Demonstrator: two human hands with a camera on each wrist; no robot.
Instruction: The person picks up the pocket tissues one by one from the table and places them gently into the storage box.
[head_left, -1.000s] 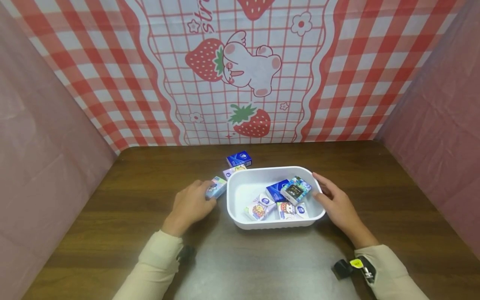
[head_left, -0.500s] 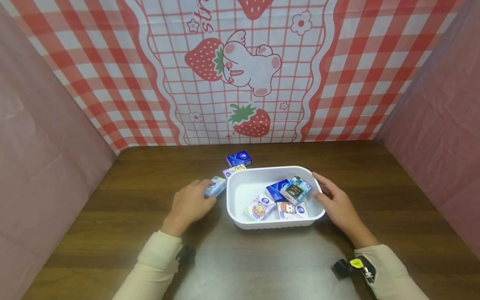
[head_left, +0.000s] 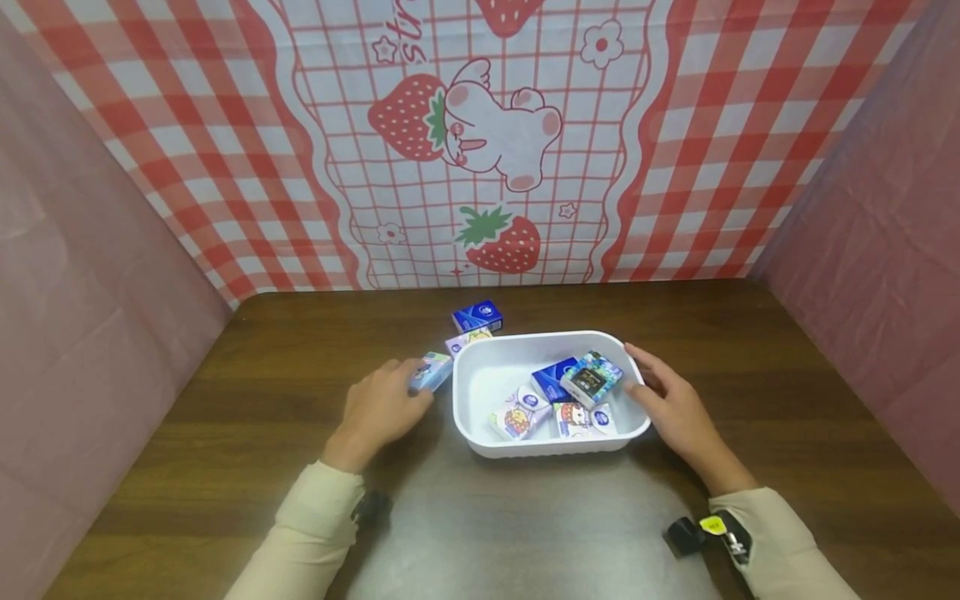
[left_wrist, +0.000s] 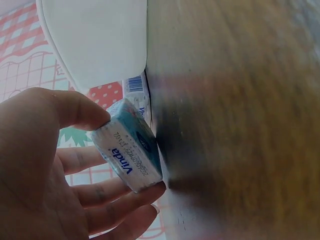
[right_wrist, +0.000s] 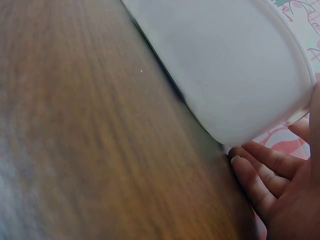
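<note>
In the head view, my left hand (head_left: 382,408) holds a light blue tissue pack (head_left: 431,372) just left of a white plastic basin (head_left: 525,451). The left wrist view shows thumb and fingers pinching this pack, its "Vinda" side facing the camera and its lower edge close to the table. At the basin's right end, my right hand (head_left: 678,417) grips the rim, thumb over it and fingers outside. Inside the basin lie a dark blue pack (head_left: 551,381), a blue floral pack (head_left: 594,379), a purple cartoon pack (head_left: 517,418) and a strawberry cartoon pack (head_left: 581,422).
Behind the basin's left end, a dark blue pack (head_left: 477,317) lies next to a purple cartoon pack (head_left: 467,342), which the basin partly hides. A strawberry-print cloth (head_left: 480,150) stands along the back of the wooden table (head_left: 247,400), with pink cloth (head_left: 97,275) at the sides.
</note>
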